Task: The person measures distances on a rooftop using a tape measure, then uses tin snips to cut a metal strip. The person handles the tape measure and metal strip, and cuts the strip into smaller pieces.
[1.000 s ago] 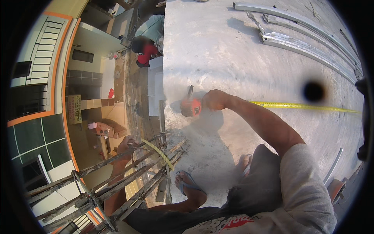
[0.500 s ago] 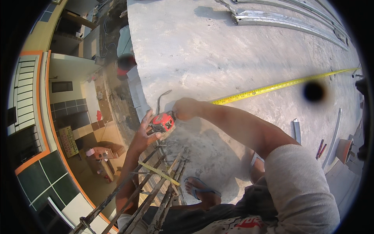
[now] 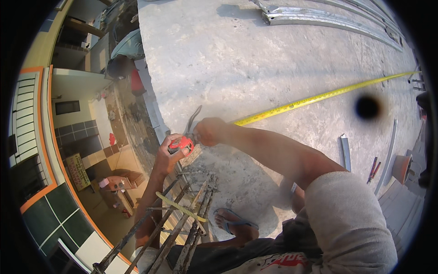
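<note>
My left hand (image 3: pixel 169 157) grips the red and black tape measure case (image 3: pixel 181 145) at the slab's edge. Beside it, my right hand (image 3: pixel 209 132) is closed on the tape where it leaves the case. The yellow blade (image 3: pixel 292 106) stretches up and rightward across the pale concrete slab (image 3: pixel 273 64). A dark strap (image 3: pixel 194 114) hangs off the case. Rusty rebar (image 3: pixel 169 219), with a yellowish rope (image 3: pixel 180 205) over it, rises below my hands, across my left forearm. My sandalled foot (image 3: pixel 226 221) rests on the slab.
Left of the slab edge is a drop to a tiled house (image 3: pixel 77 118). A co-worker (image 3: pixel 125 50) crouches at the upper left beside the edge. Metal channels (image 3: pixel 328 25) lie at the top; a short strip (image 3: pixel 346 150), pens (image 3: pixel 374 169) and a tub (image 3: pixel 401 169) lie at the right.
My left hand has come up from beside the rebar onto the case. Both hands and the case have moved left and down in the picture. The blade now slants upward to the right.
</note>
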{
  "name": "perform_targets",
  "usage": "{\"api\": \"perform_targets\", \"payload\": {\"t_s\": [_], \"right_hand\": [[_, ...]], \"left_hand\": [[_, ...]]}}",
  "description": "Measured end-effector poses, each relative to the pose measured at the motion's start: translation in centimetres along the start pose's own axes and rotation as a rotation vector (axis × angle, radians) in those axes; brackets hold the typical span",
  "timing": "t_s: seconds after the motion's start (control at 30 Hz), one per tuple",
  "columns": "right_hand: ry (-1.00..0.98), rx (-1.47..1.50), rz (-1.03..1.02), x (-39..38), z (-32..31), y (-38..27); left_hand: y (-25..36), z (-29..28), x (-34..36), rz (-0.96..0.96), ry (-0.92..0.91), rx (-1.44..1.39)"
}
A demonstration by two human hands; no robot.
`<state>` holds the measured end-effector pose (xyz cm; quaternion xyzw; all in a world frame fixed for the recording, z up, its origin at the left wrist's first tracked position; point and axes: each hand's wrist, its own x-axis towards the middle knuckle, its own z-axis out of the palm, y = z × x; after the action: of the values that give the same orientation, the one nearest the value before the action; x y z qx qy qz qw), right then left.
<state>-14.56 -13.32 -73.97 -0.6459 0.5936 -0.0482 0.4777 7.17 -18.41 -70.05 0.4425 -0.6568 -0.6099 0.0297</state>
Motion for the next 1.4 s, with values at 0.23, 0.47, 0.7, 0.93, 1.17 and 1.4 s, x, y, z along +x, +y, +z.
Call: {"api": "perform_targets", "payload": {"t_s": [0.23,0.47,0.7,0.93,1.17,1.4], "right_hand": [[-0.012,-0.084,0.015,-0.7,-3.1,4.8],[0.104,-0.16,0.09,-5.0,-2.7,6.1],[0.195,-0.311,0.017,-5.4,-1.7,5.1],[0.178,-0.332,0.03,-5.9,-1.7,5.0],[0.155,-0.309,0.09,-8.1,-5.7,4.5],[0.417,-0.3,0.146,-21.5,-14.4,9.9]], "left_hand": [[-2.1,-2.9,-0.7,-0.078,0.157,-0.065],[-4.4,-2.3,-0.7,-0.137,0.156,0.013],[-4.2,-2.3,-0.7,-0.238,0.137,-0.043],[-3.6,-2.3,-0.1,-0.279,0.124,-0.075],[-5.1,-1.7,0.0,-0.256,0.235,-0.117],[-7.1,-2.4,0.1,-0.259,0.175,-0.094]]}}
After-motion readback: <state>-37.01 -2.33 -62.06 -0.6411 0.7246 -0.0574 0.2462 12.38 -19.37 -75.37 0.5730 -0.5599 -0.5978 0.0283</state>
